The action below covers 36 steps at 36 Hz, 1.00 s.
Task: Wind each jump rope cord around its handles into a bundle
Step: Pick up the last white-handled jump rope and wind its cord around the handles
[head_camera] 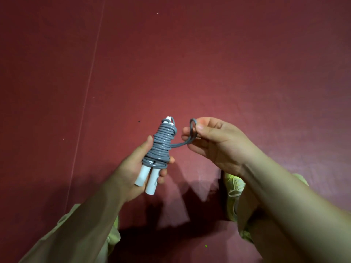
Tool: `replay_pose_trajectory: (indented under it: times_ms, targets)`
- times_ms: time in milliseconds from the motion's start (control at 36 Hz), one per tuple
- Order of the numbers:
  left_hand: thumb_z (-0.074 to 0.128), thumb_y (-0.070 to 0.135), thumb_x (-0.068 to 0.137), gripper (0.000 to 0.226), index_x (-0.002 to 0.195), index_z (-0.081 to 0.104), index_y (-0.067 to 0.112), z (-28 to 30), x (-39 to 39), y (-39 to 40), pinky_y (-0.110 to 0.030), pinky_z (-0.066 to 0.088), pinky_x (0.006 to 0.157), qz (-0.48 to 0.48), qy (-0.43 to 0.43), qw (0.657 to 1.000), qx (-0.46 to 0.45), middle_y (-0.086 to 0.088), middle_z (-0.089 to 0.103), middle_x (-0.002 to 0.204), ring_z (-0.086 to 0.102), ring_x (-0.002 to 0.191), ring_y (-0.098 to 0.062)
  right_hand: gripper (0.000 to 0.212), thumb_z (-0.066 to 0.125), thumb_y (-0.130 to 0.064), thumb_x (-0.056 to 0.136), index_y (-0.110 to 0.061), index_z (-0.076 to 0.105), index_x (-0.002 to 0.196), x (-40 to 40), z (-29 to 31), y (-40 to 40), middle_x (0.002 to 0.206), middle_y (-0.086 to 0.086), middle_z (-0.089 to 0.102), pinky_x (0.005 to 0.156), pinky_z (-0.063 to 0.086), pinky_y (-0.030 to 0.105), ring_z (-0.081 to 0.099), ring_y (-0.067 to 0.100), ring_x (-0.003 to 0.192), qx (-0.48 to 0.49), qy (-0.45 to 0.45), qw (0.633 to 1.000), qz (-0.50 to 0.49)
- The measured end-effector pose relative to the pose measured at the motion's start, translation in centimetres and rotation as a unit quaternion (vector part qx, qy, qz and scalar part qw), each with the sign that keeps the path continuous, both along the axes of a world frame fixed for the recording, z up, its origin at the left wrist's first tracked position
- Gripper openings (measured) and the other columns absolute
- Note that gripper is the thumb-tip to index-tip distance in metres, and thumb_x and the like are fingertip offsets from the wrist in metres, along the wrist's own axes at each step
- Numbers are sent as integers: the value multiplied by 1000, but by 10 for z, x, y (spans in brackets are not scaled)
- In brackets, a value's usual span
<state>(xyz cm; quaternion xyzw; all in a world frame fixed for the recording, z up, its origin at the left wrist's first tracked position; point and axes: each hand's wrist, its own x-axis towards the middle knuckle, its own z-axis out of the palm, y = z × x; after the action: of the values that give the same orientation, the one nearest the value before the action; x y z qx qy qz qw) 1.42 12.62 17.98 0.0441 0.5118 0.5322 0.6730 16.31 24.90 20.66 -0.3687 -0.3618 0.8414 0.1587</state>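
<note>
Your left hand (133,168) is wrapped around the two white handles (147,178), held side by side over the red floor (209,63), their near ends poking out below the grey cord (161,145) coiled tightly round them. A doubled loose end of that cord runs right from the bundle into your right hand (214,143), pinched as a small loop between thumb and fingers. A pale shoe (235,186) shows below your right wrist
</note>
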Motion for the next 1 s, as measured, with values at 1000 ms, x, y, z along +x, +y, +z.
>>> replay_pose_trajectory:
  times_ms: [1000]
  targets:
    - [78, 61, 58, 59, 90, 70, 12, 0, -11, -16, -30, 48, 53, -195, 109, 969, 104, -21, 66, 88, 58, 58, -25, 23, 62, -34, 71, -16, 65, 85, 6, -1, -3, 64, -3, 65, 36, 29, 11, 61, 3, 49, -94, -63, 986, 125]
